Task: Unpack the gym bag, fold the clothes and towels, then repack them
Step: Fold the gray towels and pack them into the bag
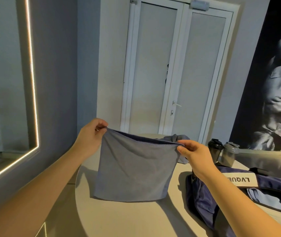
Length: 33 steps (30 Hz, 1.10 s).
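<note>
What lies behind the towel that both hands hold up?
A crumpled grey cloth shows on the table above the towel, near the right hand. The towel covers the rest of it.

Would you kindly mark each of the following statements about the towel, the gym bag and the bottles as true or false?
1. The left hand and the right hand each pinch a top corner of the grey towel. True.
2. The towel lies spread flat on the round table. False: it hangs from the two hands, over the table.
3. The navy gym bag is zipped shut. False: it gapes open, with pale cloth showing inside.
4. A dark shaker bottle and a grey shaker bottle stand on the table beyond the bag. True.
</note>
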Available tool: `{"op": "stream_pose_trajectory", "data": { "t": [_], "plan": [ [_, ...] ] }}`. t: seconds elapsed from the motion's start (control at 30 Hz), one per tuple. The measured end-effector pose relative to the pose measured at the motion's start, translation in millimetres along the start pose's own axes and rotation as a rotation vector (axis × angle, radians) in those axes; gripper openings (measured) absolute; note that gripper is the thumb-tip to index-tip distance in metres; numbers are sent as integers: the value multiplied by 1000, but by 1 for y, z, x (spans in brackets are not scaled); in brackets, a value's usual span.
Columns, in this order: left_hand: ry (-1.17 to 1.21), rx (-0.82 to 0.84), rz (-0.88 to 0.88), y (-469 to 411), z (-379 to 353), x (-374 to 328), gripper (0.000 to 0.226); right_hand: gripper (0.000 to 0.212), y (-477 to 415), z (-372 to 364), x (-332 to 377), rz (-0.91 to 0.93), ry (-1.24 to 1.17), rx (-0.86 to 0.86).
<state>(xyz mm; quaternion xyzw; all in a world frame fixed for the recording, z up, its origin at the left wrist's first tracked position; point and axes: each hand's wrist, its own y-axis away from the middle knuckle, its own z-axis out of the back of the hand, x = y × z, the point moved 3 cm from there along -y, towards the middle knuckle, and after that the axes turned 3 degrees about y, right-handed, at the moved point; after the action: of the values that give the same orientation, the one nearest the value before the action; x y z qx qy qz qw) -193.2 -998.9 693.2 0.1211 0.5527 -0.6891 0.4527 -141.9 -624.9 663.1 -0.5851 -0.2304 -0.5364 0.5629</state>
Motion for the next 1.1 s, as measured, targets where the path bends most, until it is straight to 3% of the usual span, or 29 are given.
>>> {"op": "stream_pose_trajectory", "data": {
  "t": [0.2, 0.37, 0.5, 0.67, 0.83, 0.97, 1.1],
  "plan": [
    [-126, 227, -36, 2, 7, -2, 25, 17, -5, 4, 0, -77, -8, -150],
    [-384, 276, -152, 3, 6, -4, 22, 16, -2, 2, 6, 30, 158, -186],
    [-367, 138, -114, 2, 8, -16, 18, 17, 3, -1, 20, 141, 289, -233],
    [-10, -92, 32, -7, 14, -46, 18, 10, 11, 1, 58, 267, 229, -294],
    [99, -288, -88, -15, 28, -86, 15, 11, 12, 8, 98, 369, 82, -344],
    [72, -331, -179, -21, 31, -91, 18, 13, 3, 12, 108, 361, 41, -338],
    [38, -269, -140, -29, 16, -57, 17, 11, -18, 4, 79, 258, 128, -263]
  ]
}}
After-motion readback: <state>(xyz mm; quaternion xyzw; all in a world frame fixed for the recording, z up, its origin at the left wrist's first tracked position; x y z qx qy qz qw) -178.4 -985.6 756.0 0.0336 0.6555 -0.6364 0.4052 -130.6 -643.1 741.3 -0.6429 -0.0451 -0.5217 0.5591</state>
